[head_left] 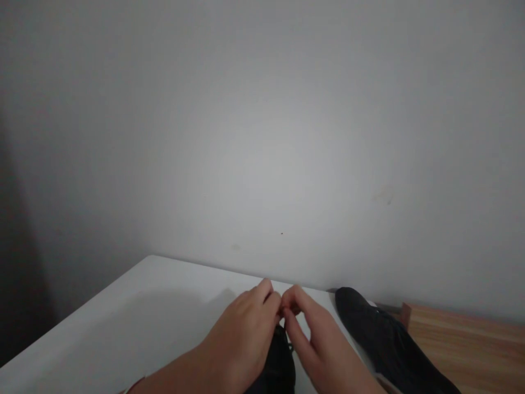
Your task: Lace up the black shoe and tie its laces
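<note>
Head view: shoe (279,364) at 6 o'clock on white table (123,323), mostly hidden under both hands.
Left hand (241,339): fingertips pinched on lace (283,316).
Right hand (320,345): pinching same lace, touching left.
Handling: lace likely thin, limp, slippery; best held near tips. Shoe light, soft.
Second shoe (385,345): 4 o'clock, apart.
</note>
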The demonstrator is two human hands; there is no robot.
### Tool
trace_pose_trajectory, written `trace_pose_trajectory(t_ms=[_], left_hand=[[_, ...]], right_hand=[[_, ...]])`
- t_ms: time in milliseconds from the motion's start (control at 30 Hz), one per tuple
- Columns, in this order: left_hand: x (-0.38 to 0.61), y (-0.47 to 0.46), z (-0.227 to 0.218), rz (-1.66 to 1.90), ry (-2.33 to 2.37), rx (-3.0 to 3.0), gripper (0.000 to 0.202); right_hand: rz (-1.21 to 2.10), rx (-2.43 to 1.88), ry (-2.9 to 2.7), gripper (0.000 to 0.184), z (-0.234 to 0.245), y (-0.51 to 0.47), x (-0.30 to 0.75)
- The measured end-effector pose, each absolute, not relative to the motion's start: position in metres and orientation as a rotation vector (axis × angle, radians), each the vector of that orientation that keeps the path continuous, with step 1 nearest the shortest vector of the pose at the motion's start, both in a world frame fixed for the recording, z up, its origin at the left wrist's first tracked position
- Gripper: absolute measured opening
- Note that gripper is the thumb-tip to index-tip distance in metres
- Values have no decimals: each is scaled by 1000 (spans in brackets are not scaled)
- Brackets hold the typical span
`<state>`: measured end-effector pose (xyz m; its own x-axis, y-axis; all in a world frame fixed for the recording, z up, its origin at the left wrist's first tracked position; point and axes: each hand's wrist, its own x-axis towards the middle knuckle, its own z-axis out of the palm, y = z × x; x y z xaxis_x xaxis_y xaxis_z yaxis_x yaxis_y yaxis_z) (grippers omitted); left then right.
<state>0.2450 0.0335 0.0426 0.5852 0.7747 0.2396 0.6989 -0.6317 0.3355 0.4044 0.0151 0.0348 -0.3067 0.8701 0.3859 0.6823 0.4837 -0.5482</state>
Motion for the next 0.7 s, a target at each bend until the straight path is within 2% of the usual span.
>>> trace_pose_trajectory(t_ms=[167,300,467,600,700], left_hand=[[234,30,66,1191,854,2071,22],[215,30,79,1453,782,1804,19],[186,37,84,1784,718,1654,9],[172,41,78,1712,942,1745,14],[173,41,63,1289,1194,2010,27]], right_hand=[[552,-894,-1628,17,65,4,417],[639,-671,-1322,9,83,-12,431],[500,-502,-1109,2,97,-19,452],[402,-724,-1097,7,82,-11,471],[360,-1064,-1351,17,60,-6,477]])
